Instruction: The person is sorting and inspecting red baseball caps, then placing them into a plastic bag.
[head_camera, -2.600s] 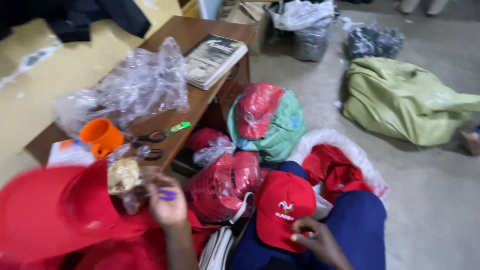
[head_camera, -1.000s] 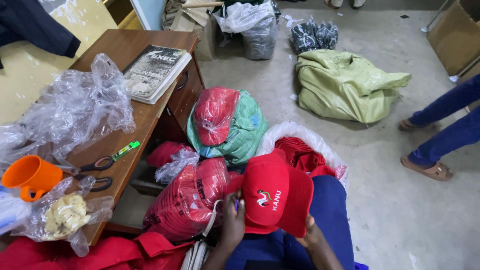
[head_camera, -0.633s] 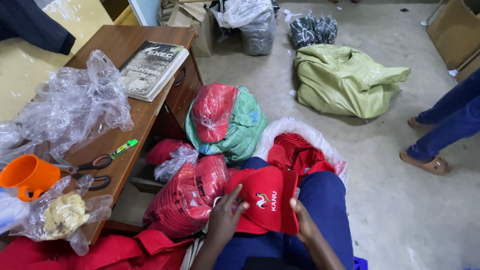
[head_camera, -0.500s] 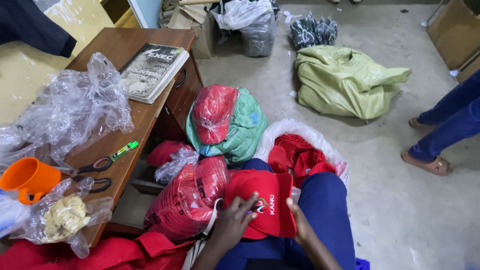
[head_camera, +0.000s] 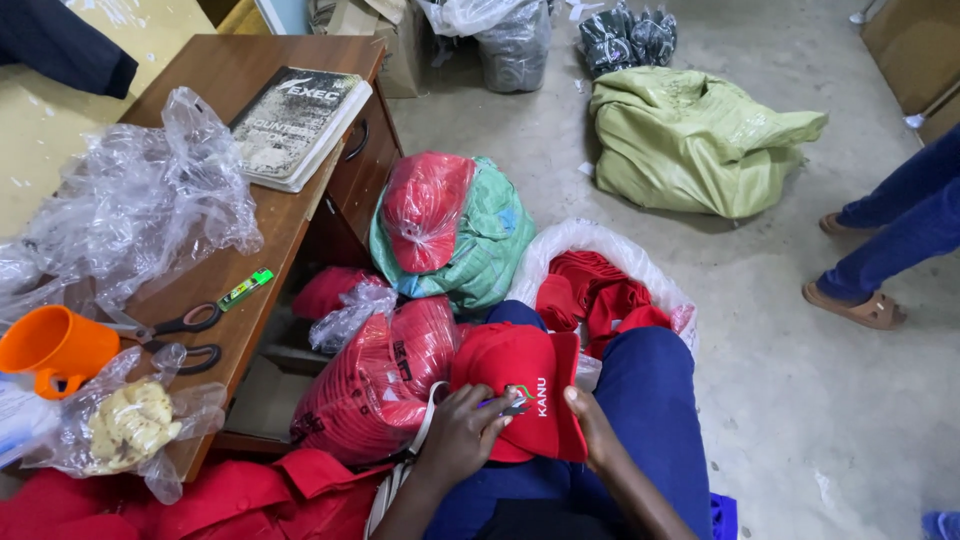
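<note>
A wide concrete floor (head_camera: 800, 400) is seen on the right, with a large olive sack (head_camera: 700, 140) lying far off and another person's legs (head_camera: 890, 240) standing at the right edge. On the left a wooden counter (head_camera: 290, 215) is set, carrying crumpled clear plastic (head_camera: 140, 210), a thick book (head_camera: 295, 122), black-handled scissors (head_camera: 175, 335), an orange cup (head_camera: 52, 347) and a small green lighter (head_camera: 246, 289). Between counter and sack, a green bundle topped with a red cap in plastic (head_camera: 440, 225) is placed, and nearer, a bag of stacked red caps (head_camera: 375, 375) and a white bag of red cloth (head_camera: 600, 285) are found.

A single red cap (head_camera: 520, 385) is held on the lap, near the bottom centre. It is gripped by the left hand (head_camera: 460, 435) at its left side, with a thin pen-like item apparently pinched against the front panel, though that item is too small to be made out surely. The cap's right edge is clasped by the right hand (head_camera: 590, 425), so both grips are closed on the cap.

The step in hand is judged to be an inspection or marking of the cap's front. For the next move the cap would need to be kept flat and steady by the right hand while fine work is done by the left.
</note>
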